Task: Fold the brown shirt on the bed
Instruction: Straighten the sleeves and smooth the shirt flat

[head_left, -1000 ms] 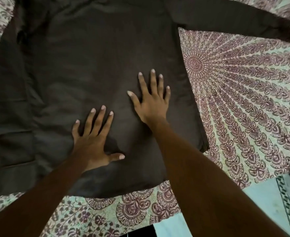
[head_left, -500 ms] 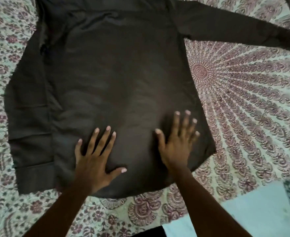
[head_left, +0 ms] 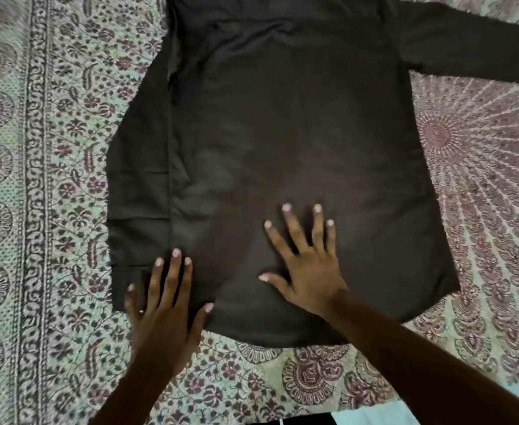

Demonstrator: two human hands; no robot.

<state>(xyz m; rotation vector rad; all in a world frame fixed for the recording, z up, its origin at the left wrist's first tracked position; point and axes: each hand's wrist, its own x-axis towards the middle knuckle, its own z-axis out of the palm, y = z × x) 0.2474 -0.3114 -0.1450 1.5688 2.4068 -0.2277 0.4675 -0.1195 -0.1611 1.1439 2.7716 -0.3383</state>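
Across the paisley bedsheet (head_left: 37, 210) the brown shirt (head_left: 282, 133) lies flat, running lengthwise away from the person, left hand (head_left: 166, 314) and right hand (head_left: 307, 271) spread flat on its near hem, one sleeve (head_left: 466, 47) outstretched far beyond the right hand.

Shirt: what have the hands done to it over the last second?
The left hand slid down and left to the lower left corner of the shirt, palm over the hem. The right hand swept down toward the right edge, then back to the lower middle. Both stay flat, holding nothing. The shirt lies as before: one sleeve folded along its left side, the other stretched out right.
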